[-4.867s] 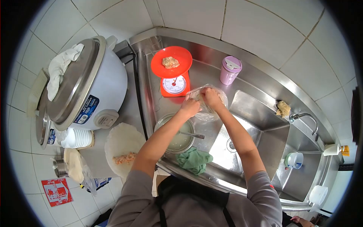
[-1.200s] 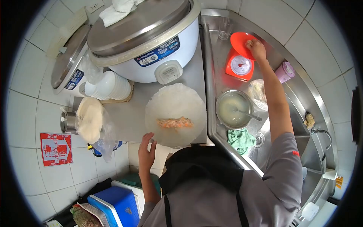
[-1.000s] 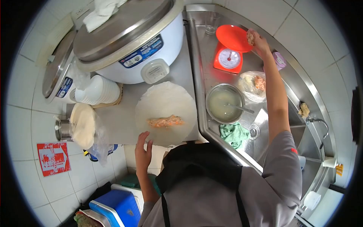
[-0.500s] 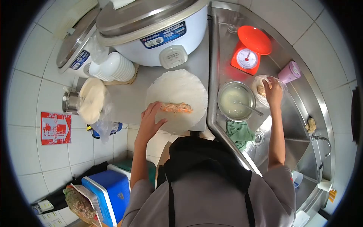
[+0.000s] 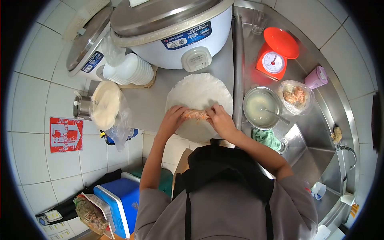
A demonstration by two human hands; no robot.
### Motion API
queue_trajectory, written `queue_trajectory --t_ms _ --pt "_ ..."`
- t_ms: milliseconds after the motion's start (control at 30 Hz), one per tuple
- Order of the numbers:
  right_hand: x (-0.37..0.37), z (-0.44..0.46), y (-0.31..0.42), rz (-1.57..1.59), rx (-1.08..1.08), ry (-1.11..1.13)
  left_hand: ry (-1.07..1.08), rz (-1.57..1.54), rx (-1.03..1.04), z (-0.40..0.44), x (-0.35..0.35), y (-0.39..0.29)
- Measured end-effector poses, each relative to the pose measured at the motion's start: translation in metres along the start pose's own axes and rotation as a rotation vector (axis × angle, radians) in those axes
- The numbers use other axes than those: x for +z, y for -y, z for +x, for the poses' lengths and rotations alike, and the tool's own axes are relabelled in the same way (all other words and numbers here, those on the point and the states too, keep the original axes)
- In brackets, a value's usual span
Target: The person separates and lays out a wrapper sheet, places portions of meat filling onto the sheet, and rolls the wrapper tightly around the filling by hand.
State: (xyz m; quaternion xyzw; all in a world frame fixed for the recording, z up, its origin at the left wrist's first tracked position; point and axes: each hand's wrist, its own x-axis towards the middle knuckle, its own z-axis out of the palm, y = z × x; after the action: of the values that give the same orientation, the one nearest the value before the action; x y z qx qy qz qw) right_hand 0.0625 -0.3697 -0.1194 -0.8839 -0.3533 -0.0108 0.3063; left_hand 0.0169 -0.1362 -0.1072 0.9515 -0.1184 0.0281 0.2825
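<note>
A round, pale wrapper sheet [image 5: 200, 90] lies on the metal counter, with a strip of orange-pink filling [image 5: 196, 115] across its lower half. My left hand [image 5: 175, 119] presses its curled fingers at the filling's left end. At the right end my right hand [image 5: 220, 121] has its fingers closed in the same way. Both hands touch the filling; their thumbs are partly hidden. More filling [image 5: 295, 95] sits in a clear plastic bag right of the metal bowl [image 5: 247, 114] of cloudy liquid with a spoon.
A large rice cooker [image 5: 176, 56] stands behind the wrapper, with stacked white bowls [image 5: 134, 70] to its left. Bagged wrappers [image 5: 106, 105] lie at the counter's left edge. The red scale [image 5: 271, 62], purple cup [image 5: 317, 78] and green cloth [image 5: 266, 139] are at the sink.
My right hand has left the plastic bag and come to the filling's right end. My left hand has closed at its left end. The scale's dish no longer holds the lump seen earliest.
</note>
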Motion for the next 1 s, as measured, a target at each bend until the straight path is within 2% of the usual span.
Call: queue_trajectory --t_ms 167,267,367,467,567,633,767,867,933,1000 --pt "0.001 0.004 0.001 0.028 0.008 -0.003 -0.009 -0.059 0.070 0.006 -0.008 -0.015" --pt "-0.004 0.008 0.007 0.010 -0.130 -0.164 0.015 0.003 0.161 0.009 0.002 -0.011" --pt "0.008 0.014 0.011 0.028 -0.148 -0.173 0.001 0.047 0.174 0.014 0.015 -0.004" --pt "0.021 0.015 0.002 0.011 -0.132 -0.144 0.012 -0.032 0.161 0.018 0.022 0.009" --pt "0.012 0.011 0.003 0.130 -0.094 -0.141 0.024 -0.117 0.174 0.018 0.008 0.003" --pt "0.005 0.009 -0.001 0.177 -0.091 -0.160 0.028 -0.139 0.175 0.011 0.007 0.024" --pt "0.003 -0.004 -0.001 0.258 -0.017 -0.120 0.119 -0.204 0.139 0.008 0.007 0.042" --pt "-0.010 -0.006 -0.001 0.301 0.051 -0.150 0.002 -0.044 0.143 0.007 -0.010 0.005" --pt "-0.016 -0.018 -0.005 0.274 0.133 -0.145 0.017 -0.012 0.198 0.010 -0.003 -0.004" --pt "-0.017 -0.021 -0.009 0.262 0.102 -0.118 0.031 0.003 0.220 0.014 0.009 -0.017"
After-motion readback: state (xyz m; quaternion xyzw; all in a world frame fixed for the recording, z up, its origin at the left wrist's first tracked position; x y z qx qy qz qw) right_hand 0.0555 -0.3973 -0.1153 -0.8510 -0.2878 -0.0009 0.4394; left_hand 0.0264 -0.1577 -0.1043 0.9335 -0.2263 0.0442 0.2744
